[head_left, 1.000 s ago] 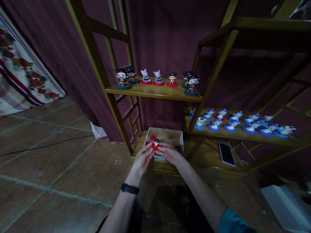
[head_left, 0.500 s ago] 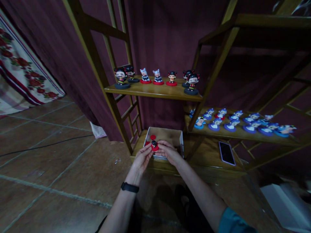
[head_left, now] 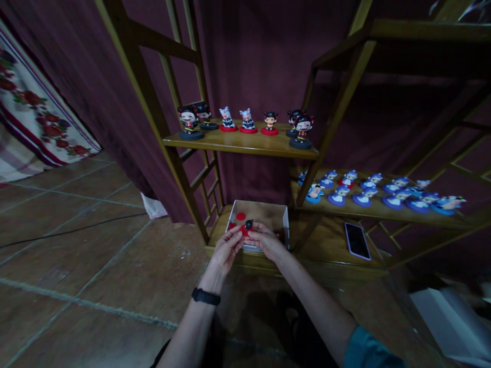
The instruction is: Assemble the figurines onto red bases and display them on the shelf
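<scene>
Between my two hands is a small figurine (head_left: 248, 225) with a black-haired head and a red base. My left hand (head_left: 229, 245) pinches its red base from the left. From the right, my right hand (head_left: 265, 240) closes its fingers on the same figurine, partly covering it. Both hands are over the near edge of a shallow white box (head_left: 268, 208) on the bottom shelf. Inside the box, a red disc (head_left: 241, 216) lies near the far left side; other small pieces there are partly hidden by my hands.
Several figurines on red and dark bases stand on the upper shelf (head_left: 238, 144). More figurines, mostly on blue or purple bases, fill the lower right shelf (head_left: 383, 207). A phone (head_left: 357, 240) lies on the bottom board. Wooden posts (head_left: 184, 189) frame the box.
The figurine has been tilted and turned between my fingers, its head now leaning to the right. My hands stay in nearly the same place over the box.
</scene>
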`<state>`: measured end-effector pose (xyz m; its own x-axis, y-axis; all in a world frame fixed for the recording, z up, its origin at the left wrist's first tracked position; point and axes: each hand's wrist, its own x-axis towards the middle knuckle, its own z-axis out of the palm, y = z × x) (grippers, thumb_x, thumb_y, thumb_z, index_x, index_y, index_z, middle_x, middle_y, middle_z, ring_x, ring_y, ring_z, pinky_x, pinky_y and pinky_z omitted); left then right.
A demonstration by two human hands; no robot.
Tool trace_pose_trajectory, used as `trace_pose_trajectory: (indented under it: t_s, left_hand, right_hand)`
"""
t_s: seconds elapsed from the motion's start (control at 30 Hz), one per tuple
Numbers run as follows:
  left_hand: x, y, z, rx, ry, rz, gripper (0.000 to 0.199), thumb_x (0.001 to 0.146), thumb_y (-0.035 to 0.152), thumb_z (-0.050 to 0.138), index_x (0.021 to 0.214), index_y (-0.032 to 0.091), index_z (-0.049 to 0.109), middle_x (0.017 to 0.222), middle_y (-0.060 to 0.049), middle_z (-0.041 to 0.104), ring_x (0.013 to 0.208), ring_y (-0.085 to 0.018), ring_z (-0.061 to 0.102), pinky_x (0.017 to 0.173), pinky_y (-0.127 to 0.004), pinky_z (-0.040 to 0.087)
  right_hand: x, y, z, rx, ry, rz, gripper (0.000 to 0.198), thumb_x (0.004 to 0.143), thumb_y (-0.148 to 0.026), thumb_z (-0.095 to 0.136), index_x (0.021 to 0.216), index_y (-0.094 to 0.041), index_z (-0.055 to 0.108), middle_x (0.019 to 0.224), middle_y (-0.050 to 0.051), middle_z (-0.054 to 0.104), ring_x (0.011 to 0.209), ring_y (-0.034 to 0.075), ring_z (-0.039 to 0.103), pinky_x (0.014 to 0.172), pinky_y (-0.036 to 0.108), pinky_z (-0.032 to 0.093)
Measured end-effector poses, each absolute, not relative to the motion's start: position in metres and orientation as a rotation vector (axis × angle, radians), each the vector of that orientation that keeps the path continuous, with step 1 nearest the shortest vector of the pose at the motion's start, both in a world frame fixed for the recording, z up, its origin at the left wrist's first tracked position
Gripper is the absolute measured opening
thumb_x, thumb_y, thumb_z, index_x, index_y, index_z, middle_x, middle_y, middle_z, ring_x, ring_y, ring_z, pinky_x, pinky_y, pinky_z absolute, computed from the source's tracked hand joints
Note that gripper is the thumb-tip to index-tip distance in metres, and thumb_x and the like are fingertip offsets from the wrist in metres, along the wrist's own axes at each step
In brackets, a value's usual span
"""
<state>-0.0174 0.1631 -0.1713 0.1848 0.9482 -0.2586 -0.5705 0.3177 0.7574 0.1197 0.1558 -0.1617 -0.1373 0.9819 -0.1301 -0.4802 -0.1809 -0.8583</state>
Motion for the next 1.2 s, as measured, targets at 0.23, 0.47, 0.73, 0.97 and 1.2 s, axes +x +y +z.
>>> trace_pose_trajectory:
  t_s: [0.23, 0.47, 0.73, 0.97, 1.2]
  left_hand:
    - [-0.020, 0.164, -0.171, 0.586, 0.823, 1.154, 0.032, 0.067, 0.008, 0.066, 0.099, 0.012, 0.063, 0.085, -0.008, 0.067, 0.065, -0.010, 0.061, 0.062, -0.020, 0.049]
    - [-0.028, 0.168, -0.174, 0.577, 0.786, 1.172, 0.023, 0.068, 0.009, 0.065, 0.091, 0.012, 0.065, 0.078, -0.005, 0.067, 0.059, -0.007, 0.059, 0.056, -0.017, 0.048]
    - [-0.026, 0.170, -0.176, 0.635, 0.759, 1.190, 0.027, 0.071, 0.018, 0.065, 0.097, 0.012, 0.062, 0.083, -0.006, 0.066, 0.060, -0.006, 0.059, 0.053, -0.015, 0.047]
    - [-0.018, 0.168, -0.176, 0.587, 0.779, 1.161, 0.024, 0.067, 0.012, 0.067, 0.091, 0.013, 0.063, 0.078, -0.004, 0.066, 0.064, -0.008, 0.061, 0.060, -0.017, 0.048]
    - [-0.018, 0.166, -0.172, 0.574, 0.819, 1.150, 0.020, 0.067, 0.008, 0.065, 0.087, 0.012, 0.064, 0.072, -0.005, 0.067, 0.059, -0.008, 0.060, 0.058, -0.017, 0.048]
  right_hand:
    - [0.121, 0.157, -0.161, -1.012, -0.825, 1.618, 0.031, 0.067, -0.028, 0.065, 0.094, -0.018, 0.053, 0.076, 0.002, 0.066, 0.063, 0.015, 0.065, 0.063, 0.031, 0.054]
    - [0.128, 0.162, -0.164, -1.058, -0.818, 1.647, 0.024, 0.067, -0.031, 0.064, 0.085, -0.017, 0.056, 0.067, 0.002, 0.065, 0.056, 0.012, 0.063, 0.056, 0.026, 0.053]
    - [0.127, 0.160, -0.164, -0.992, -0.865, 1.745, 0.029, 0.062, -0.022, 0.070, 0.088, -0.015, 0.059, 0.073, 0.004, 0.067, 0.060, 0.011, 0.063, 0.066, 0.027, 0.053]
    - [0.124, 0.162, -0.167, -0.939, -0.755, 1.684, 0.028, 0.058, -0.022, 0.073, 0.081, -0.015, 0.058, 0.074, 0.003, 0.067, 0.067, 0.012, 0.065, 0.074, 0.029, 0.051]
    - [0.126, 0.161, -0.165, -1.014, -0.819, 1.727, 0.023, 0.065, -0.030, 0.068, 0.081, -0.016, 0.058, 0.068, 0.004, 0.067, 0.062, 0.014, 0.064, 0.064, 0.028, 0.053]
